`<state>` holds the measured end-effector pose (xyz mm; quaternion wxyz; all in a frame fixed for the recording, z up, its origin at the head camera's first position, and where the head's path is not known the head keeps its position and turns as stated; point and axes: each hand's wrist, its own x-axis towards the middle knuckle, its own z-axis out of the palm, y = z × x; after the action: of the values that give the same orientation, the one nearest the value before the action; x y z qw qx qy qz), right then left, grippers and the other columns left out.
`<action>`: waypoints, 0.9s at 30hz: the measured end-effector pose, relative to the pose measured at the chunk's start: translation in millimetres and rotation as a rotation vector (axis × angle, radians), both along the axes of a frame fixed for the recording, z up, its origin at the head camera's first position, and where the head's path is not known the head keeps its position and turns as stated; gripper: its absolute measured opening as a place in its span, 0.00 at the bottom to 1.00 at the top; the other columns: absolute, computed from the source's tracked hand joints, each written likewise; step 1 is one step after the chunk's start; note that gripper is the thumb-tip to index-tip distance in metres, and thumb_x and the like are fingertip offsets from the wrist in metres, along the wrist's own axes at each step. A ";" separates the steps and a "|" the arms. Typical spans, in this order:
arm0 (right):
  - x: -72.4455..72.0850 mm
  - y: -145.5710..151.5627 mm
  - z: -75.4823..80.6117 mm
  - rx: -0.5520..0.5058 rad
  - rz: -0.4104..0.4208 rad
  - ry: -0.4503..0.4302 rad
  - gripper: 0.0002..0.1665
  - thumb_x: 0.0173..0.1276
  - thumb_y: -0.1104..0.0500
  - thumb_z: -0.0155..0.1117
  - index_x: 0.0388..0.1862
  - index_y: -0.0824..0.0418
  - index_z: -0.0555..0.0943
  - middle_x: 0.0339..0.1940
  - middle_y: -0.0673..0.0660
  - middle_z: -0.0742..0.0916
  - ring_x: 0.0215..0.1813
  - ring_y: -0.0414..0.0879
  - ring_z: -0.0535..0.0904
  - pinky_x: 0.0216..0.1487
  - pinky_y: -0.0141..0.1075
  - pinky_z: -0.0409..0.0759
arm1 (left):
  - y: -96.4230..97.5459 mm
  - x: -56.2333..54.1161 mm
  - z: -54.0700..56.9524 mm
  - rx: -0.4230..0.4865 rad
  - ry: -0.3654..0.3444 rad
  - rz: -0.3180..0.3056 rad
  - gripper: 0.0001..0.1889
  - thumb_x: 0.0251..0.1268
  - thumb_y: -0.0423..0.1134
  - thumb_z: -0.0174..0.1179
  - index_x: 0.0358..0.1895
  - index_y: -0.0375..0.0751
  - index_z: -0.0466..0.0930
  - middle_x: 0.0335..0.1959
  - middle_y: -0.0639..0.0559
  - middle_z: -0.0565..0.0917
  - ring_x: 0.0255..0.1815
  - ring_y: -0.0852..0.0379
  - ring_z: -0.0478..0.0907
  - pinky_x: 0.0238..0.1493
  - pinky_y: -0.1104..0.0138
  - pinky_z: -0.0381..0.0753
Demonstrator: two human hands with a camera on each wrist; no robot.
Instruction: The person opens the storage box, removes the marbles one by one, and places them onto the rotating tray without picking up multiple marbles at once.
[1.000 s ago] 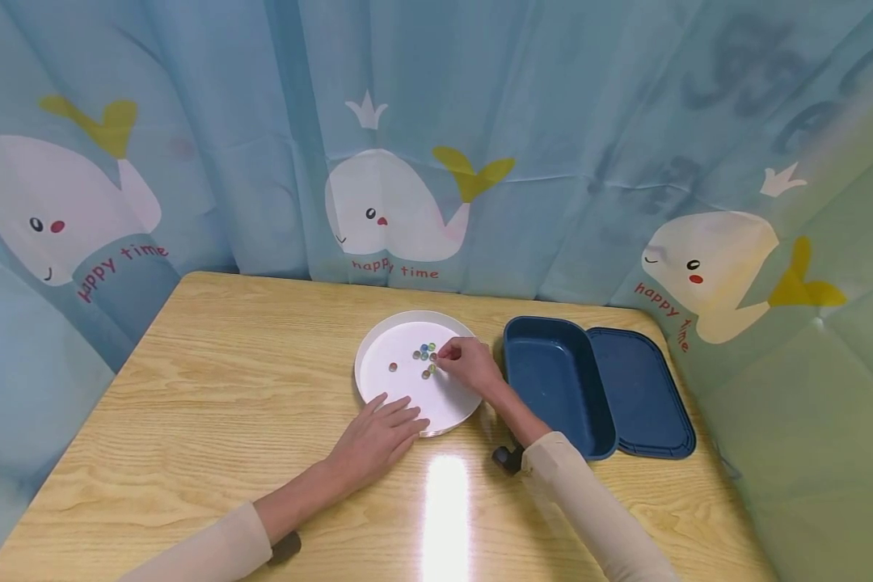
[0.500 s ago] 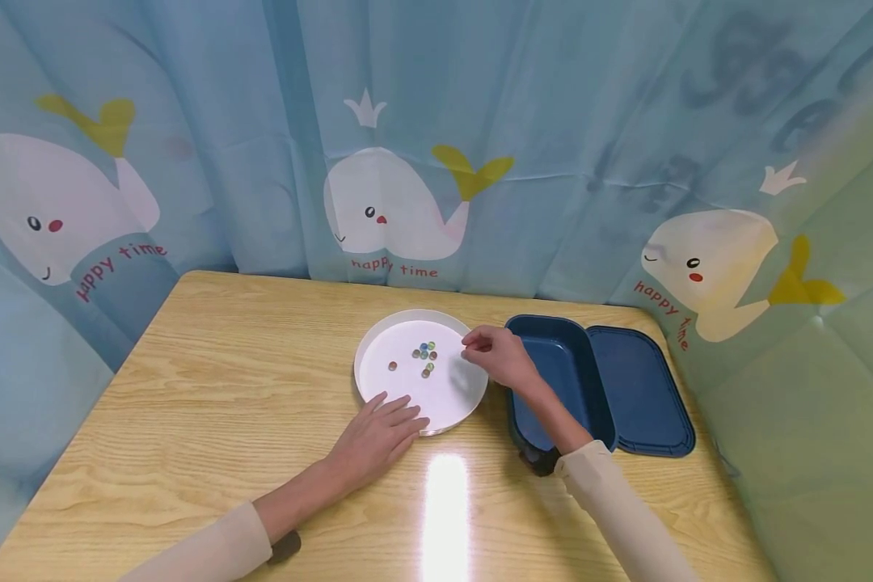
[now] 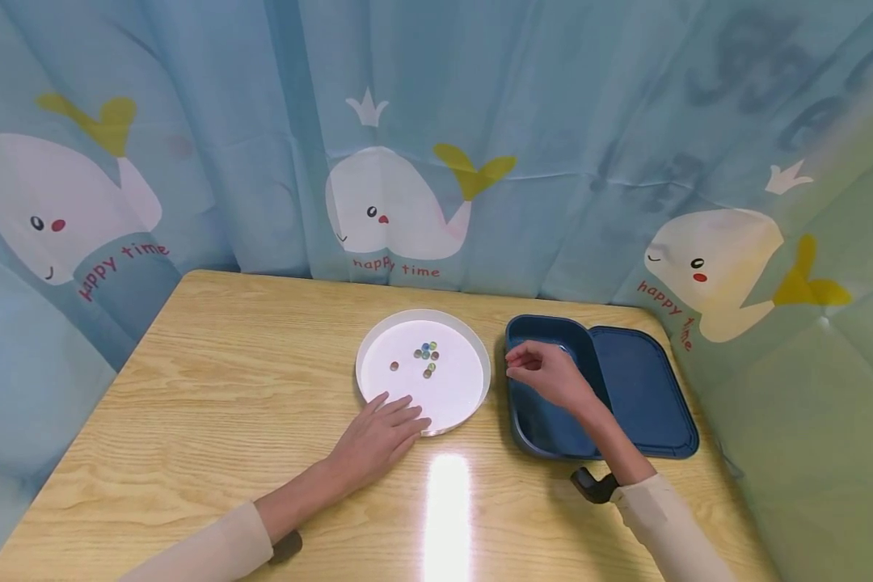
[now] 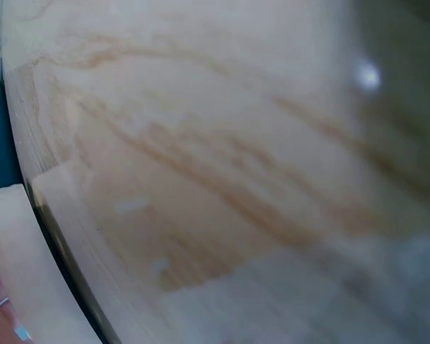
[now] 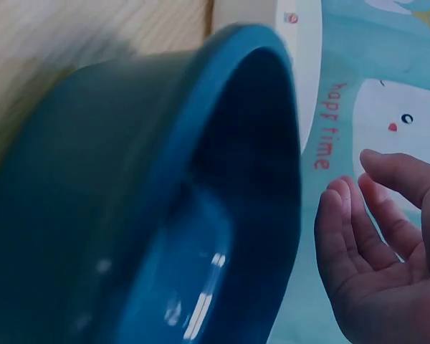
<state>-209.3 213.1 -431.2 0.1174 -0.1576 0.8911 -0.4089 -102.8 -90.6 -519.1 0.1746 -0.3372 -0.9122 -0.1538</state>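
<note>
A round white tray [image 3: 466, 404] holds several small glass marbles [image 3: 425, 356], loosely clustered, with one brownish marble [image 3: 394, 366] apart to the left. My left hand [image 3: 374, 436] rests at the tray's near rim, fingers spread and straight. Over the left side of a deep blue box [image 3: 553, 428] hovers my right hand [image 3: 549, 374], thumb and fingertips brought near each other. In the right wrist view, the fingers [image 5: 376, 247] are bent toward the thumb above the box wall; I cannot tell whether something small sits between them.
A flat blue lid [image 3: 643, 396] lies against the box's right side. Behind the wooden table [image 3: 262, 347] hangs a blue curtain [image 3: 247, 162] with whale prints. The left wrist view is mostly blurred tabletop, with the tray's edge at lower left.
My right hand has moved right, from beside the marbles on the tray across to the blue box. The left hand stays at the tray's rim, and the marbles lie where they lay.
</note>
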 end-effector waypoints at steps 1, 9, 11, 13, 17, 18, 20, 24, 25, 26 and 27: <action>2.1 5.0 -0.2 0.001 0.003 -0.007 0.11 0.70 0.62 0.67 0.49 0.65 0.83 0.43 0.56 0.86 0.46 0.50 0.83 0.48 0.44 0.83 | 0.0 0.2 0.2 -0.001 -0.004 0.000 0.14 0.70 0.40 0.59 0.55 0.49 0.84 0.56 0.50 0.85 0.64 0.48 0.75 0.67 0.47 0.67; 14.7 36.7 -10.0 -0.021 0.126 -0.084 0.10 0.70 0.63 0.66 0.47 0.66 0.82 0.40 0.55 0.86 0.44 0.49 0.83 0.46 0.38 0.82 | 0.2 0.6 2.1 -0.011 -0.016 0.008 0.14 0.70 0.40 0.59 0.56 0.49 0.84 0.56 0.50 0.84 0.65 0.48 0.75 0.67 0.47 0.66; 17.2 41.1 -14.0 -0.048 0.163 -0.125 0.10 0.70 0.64 0.65 0.48 0.68 0.81 0.40 0.56 0.86 0.44 0.50 0.83 0.46 0.36 0.83 | 0.2 0.6 1.9 -0.014 -0.017 0.011 0.14 0.70 0.40 0.59 0.56 0.49 0.84 0.56 0.50 0.84 0.65 0.48 0.75 0.67 0.47 0.66; 19.7 44.5 -18.2 -0.069 0.183 -0.160 0.10 0.70 0.65 0.64 0.48 0.69 0.80 0.39 0.57 0.85 0.44 0.51 0.84 0.46 0.34 0.83 | 0.4 0.4 1.9 -0.016 -0.020 0.014 0.14 0.70 0.40 0.59 0.56 0.49 0.84 0.56 0.50 0.84 0.65 0.48 0.75 0.67 0.47 0.66; 24.4 48.1 -26.2 -0.095 0.212 -0.209 0.10 0.70 0.67 0.63 0.48 0.71 0.79 0.40 0.58 0.85 0.44 0.52 0.84 0.46 0.34 0.83 | 0.0 0.3 1.6 -0.016 -0.025 0.014 0.14 0.71 0.40 0.59 0.56 0.49 0.84 0.56 0.51 0.84 0.65 0.48 0.74 0.68 0.48 0.66; 25.2 48.9 -28.6 -0.096 0.224 -0.214 0.10 0.70 0.67 0.63 0.49 0.71 0.79 0.40 0.59 0.85 0.44 0.52 0.84 0.46 0.34 0.83 | -0.1 0.3 1.6 -0.014 -0.025 0.013 0.14 0.71 0.40 0.59 0.56 0.49 0.84 0.56 0.51 0.84 0.65 0.48 0.74 0.68 0.48 0.66; 26.5 50.0 -32.6 -0.097 0.248 -0.226 0.10 0.70 0.68 0.63 0.49 0.72 0.79 0.40 0.59 0.85 0.44 0.52 0.84 0.46 0.34 0.83 | -0.2 0.2 1.0 -0.010 -0.018 0.009 0.14 0.70 0.40 0.59 0.56 0.49 0.84 0.56 0.51 0.84 0.65 0.48 0.75 0.67 0.48 0.67; 27.2 51.8 -39.2 -0.073 0.293 -0.232 0.10 0.69 0.69 0.63 0.49 0.71 0.80 0.40 0.57 0.85 0.44 0.50 0.83 0.45 0.32 0.82 | 0.0 -0.1 0.2 -0.001 -0.001 0.001 0.14 0.69 0.39 0.60 0.55 0.49 0.84 0.55 0.50 0.85 0.64 0.48 0.75 0.66 0.47 0.67; 27.2 51.8 -40.1 -0.064 0.302 -0.233 0.10 0.69 0.69 0.63 0.48 0.71 0.80 0.40 0.57 0.85 0.44 0.50 0.83 0.45 0.32 0.82 | 0.0 -0.2 0.0 0.001 0.001 0.000 0.14 0.69 0.39 0.60 0.55 0.49 0.84 0.55 0.50 0.85 0.64 0.48 0.75 0.66 0.47 0.67; 27.3 51.7 -41.0 -0.058 0.314 -0.234 0.10 0.69 0.69 0.63 0.48 0.71 0.80 0.40 0.56 0.85 0.44 0.49 0.82 0.44 0.32 0.81 | 0.1 -0.3 -0.1 0.001 0.001 0.000 0.14 0.69 0.39 0.60 0.55 0.49 0.84 0.55 0.50 0.85 0.64 0.48 0.75 0.66 0.47 0.67; 27.6 51.8 -42.0 -0.054 0.325 -0.237 0.10 0.69 0.70 0.63 0.48 0.71 0.80 0.40 0.56 0.85 0.43 0.49 0.81 0.44 0.32 0.81 | 0.1 -0.3 0.0 0.000 0.000 0.001 0.14 0.69 0.39 0.60 0.55 0.49 0.84 0.55 0.50 0.85 0.64 0.48 0.75 0.66 0.47 0.67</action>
<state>-181.7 264.9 -473.2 0.2817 -0.2531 0.8226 -0.4241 -103.1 -90.5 -519.1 0.1745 -0.3367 -0.9124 -0.1539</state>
